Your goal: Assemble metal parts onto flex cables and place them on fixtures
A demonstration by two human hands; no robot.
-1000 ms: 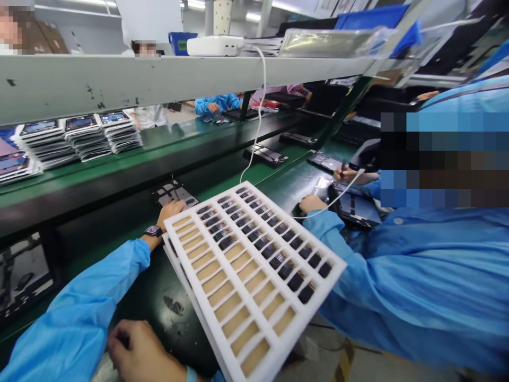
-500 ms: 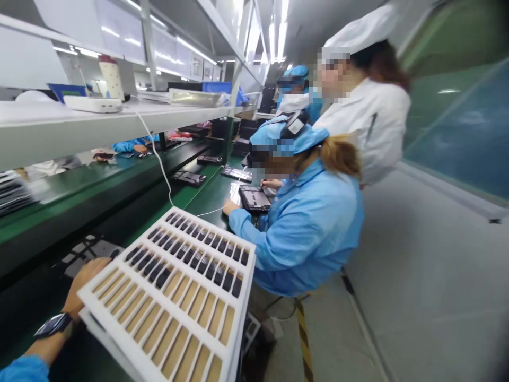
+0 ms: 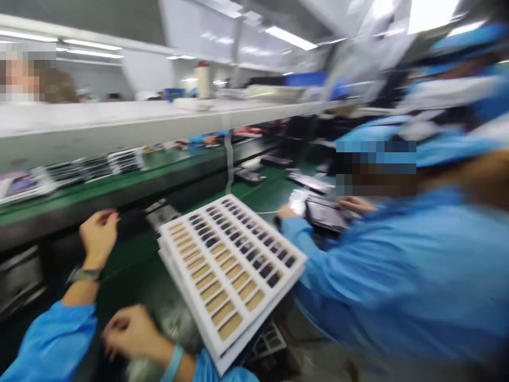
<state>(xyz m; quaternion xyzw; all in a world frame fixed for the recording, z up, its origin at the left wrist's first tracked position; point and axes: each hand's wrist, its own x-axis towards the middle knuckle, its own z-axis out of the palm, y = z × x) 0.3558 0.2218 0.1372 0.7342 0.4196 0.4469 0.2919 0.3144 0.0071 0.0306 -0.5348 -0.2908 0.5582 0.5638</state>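
Observation:
The whole picture is smeared by motion. My left hand (image 3: 97,233), with a watch on its wrist, is lifted above the dark conveyor (image 3: 131,191), its fingers bent into a pinch; what it pinches is not clear. My right hand (image 3: 127,334), a blue strap on its wrist, is curled low at the bottom left over a shiny crinkled bag (image 3: 175,323). A stack of white foam trays (image 3: 226,260) lies just right of both hands. The top tray's far rows hold small dark parts and its near rows show tan pockets.
A co-worker in a blue coat (image 3: 389,276) sits close on the right, with both hands on a dark device (image 3: 324,212). A long white shelf (image 3: 159,122) runs overhead. Stacks of flat parts (image 3: 91,167) lie on the green belt behind. A black fixture (image 3: 161,215) sits by the trays.
My view has swung back left from the aisle and the co-workers. My left hand has lifted off the black fixture and moved left, and my right hand is back in view.

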